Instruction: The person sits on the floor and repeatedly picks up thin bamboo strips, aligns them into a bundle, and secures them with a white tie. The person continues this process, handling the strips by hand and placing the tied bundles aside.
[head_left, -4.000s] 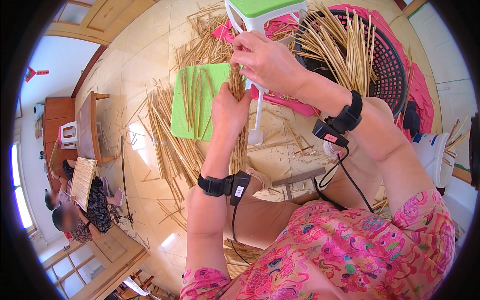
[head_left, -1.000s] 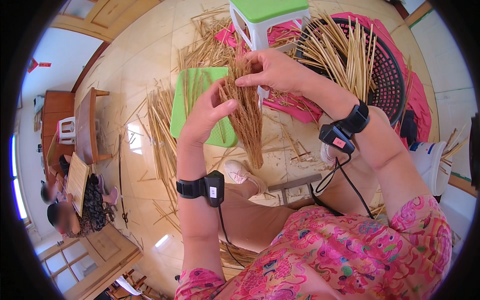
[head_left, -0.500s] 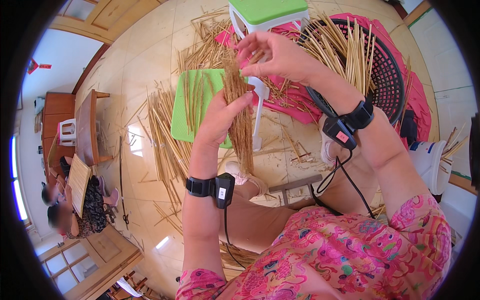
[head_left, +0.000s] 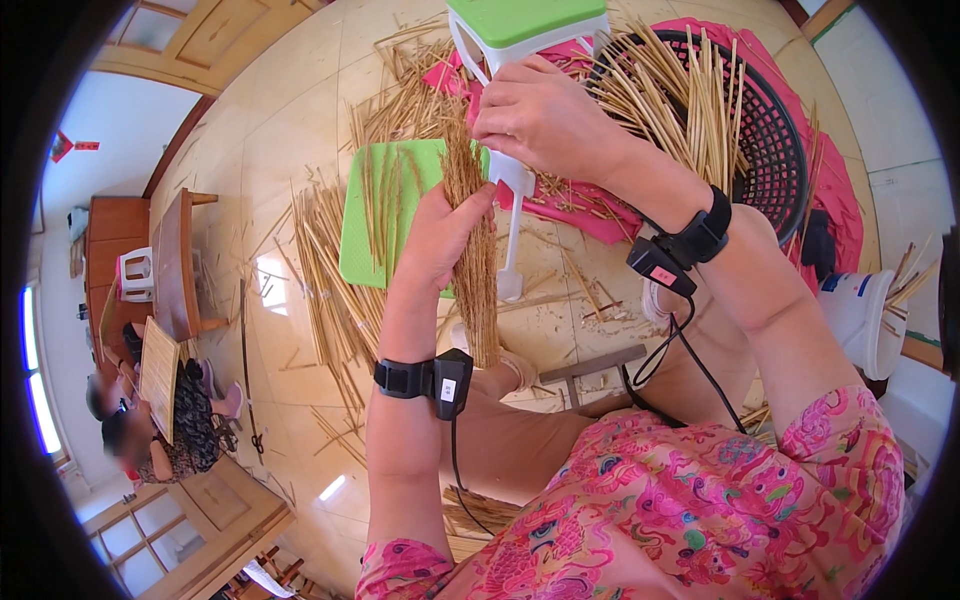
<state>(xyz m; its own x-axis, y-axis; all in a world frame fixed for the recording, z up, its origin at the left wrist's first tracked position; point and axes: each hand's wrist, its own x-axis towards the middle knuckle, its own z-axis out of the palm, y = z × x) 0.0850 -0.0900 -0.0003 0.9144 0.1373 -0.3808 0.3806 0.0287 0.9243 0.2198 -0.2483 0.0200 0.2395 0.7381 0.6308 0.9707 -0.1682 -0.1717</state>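
My left hand (head_left: 444,236) is wrapped round a bundle of dry, feathery straw heads (head_left: 481,290), held roughly upright in front of my knees. The thumb lies across its near side. Beside the top of the bundle, my right hand (head_left: 545,118) has its fingers curled together in a pinch. Whatever is between those fingertips is hidden or too thin to make out. Just behind the bundle sits a green stool top (head_left: 375,225) with a few thin stalks lying on it.
Long straw stalks (head_left: 325,270) lie on the floor left of the stool. A black basket (head_left: 785,130) of cut stalks stands on pink cloth (head_left: 850,200) at the right. Another green-topped stool (head_left: 530,22) is farther off; a white bucket (head_left: 855,315) is near my right. People sit far left.
My right hand's fingers, spread apart before, have closed into a pinch near the top of the bundle. The left hand keeps its hold, almost unmoved.
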